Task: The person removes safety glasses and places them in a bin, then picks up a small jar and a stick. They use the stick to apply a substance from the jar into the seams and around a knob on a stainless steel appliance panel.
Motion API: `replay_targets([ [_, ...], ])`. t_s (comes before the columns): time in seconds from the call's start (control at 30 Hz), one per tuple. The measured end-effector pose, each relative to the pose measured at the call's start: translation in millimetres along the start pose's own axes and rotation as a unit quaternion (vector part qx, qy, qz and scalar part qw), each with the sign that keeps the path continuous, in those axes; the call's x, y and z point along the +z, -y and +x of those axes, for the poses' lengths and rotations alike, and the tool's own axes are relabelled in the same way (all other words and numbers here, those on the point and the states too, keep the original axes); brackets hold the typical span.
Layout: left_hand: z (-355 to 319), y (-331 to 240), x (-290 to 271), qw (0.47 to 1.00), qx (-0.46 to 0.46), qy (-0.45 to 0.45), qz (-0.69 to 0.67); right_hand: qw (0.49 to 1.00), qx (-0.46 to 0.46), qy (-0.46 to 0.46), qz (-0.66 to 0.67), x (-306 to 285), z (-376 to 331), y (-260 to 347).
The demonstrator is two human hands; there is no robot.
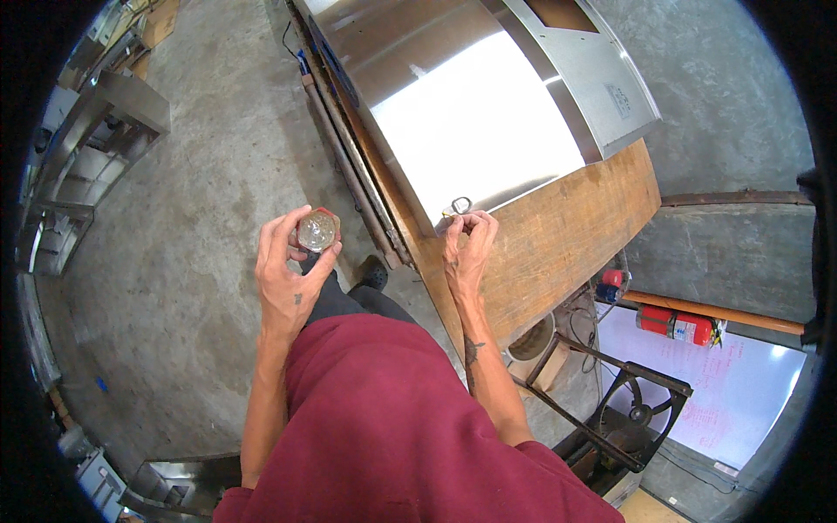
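Note:
My left hand (292, 261) is closed around a small round see-through container (317, 231) with a red edge. It looks like a jar or cup seen from above, held over the floor left of the table. My right hand (469, 247) is at the near corner of a large shiny sheet-metal piece (488, 105), its fingertips pinched together. At those fingertips are a small dark ring-shaped thing (461, 205) and a bit of yellow. What exactly the fingers grip is too small to make out.
The metal piece lies on a wooden table (558, 222). Lower right stand a dark metal frame with a fan (641, 410) and a bucket (532, 338). A red fire extinguisher (676, 324) is by a whiteboard (741, 383). Metal cabinets (131, 105) stand far left.

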State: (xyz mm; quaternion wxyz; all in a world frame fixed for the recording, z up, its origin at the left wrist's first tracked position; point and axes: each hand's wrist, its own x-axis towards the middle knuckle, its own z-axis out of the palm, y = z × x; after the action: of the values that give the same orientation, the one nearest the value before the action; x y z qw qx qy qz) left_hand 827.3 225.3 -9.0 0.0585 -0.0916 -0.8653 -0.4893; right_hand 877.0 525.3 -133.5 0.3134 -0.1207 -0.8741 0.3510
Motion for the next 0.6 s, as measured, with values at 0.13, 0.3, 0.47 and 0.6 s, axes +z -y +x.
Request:
replay_targets([
  [0.13, 0.7, -0.5, 0.7, 1.0, 0.003, -0.003, -0.002, 1.0, 0.007, -0.004, 0.008, 1.2, -0.8, -1.9],
  [0.3, 2.1, -1.4, 0.8, 1.0, 0.004, 0.002, -0.006, 1.0, 0.005, -0.004, 0.009, 1.9, -1.1, -2.5],
  [0.47, 1.2, -1.3, 0.7, 1.0, 0.0, -0.003, -0.008, 1.0, 0.012, 0.003, 0.001, -0.4, -0.7, 0.2],
  [0.6, 0.6, -1.3, 1.7, 1.0, -0.001, -0.004, -0.007, 1.0, 0.023, -0.003, 0.018, 1.9, -1.1, -1.2],
])
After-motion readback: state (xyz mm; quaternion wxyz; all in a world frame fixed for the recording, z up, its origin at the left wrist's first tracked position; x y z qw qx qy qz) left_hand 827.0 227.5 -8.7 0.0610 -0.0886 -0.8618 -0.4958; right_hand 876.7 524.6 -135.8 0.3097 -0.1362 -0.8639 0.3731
